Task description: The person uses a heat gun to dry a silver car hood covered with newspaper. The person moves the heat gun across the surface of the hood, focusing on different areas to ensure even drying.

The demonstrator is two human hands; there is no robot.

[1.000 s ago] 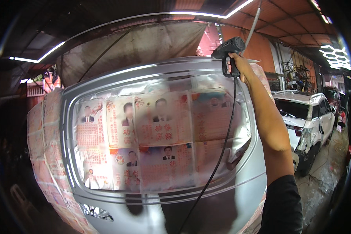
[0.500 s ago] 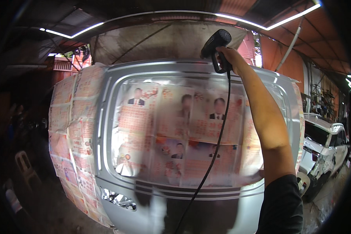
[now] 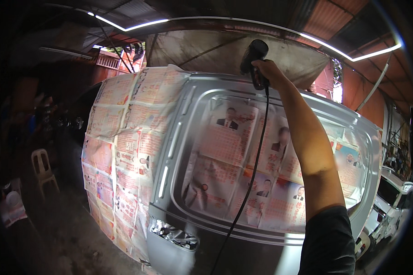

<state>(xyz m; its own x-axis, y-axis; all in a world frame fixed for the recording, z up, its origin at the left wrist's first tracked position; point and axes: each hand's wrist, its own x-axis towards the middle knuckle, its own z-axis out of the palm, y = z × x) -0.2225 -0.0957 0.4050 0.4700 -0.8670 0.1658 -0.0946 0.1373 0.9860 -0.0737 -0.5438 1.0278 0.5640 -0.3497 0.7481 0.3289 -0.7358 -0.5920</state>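
The right hand (image 3: 267,73) and the black hot-air gun (image 3: 256,55) have moved left along the top of the grey van (image 3: 169,151) since 1 second ago, from the right end of the window opening (image 3: 188,133) to its left half. The view has also swung left, so more of the van's left end shows.

The right hand is closed around the gun's handle, with the arm stretched up and away from the near side. The gun is at the van's upper edge, its body tilted; I cannot tell whether it touches the metal. A black cord (image 3: 248,195) hangs from the handle, crossing in front of the window. The left hand is out of view, so I cannot tell how far open it is or what it holds.

Printed paper (image 3: 227,144) covers the window, and more paper sheets (image 3: 124,151) wrap the van's left end. Crinkled foil (image 3: 173,234) fills a recess below the window. A plastic chair (image 3: 43,169) stands far left, a white car (image 3: 387,201) right, and a tarp (image 3: 206,50) hangs behind.
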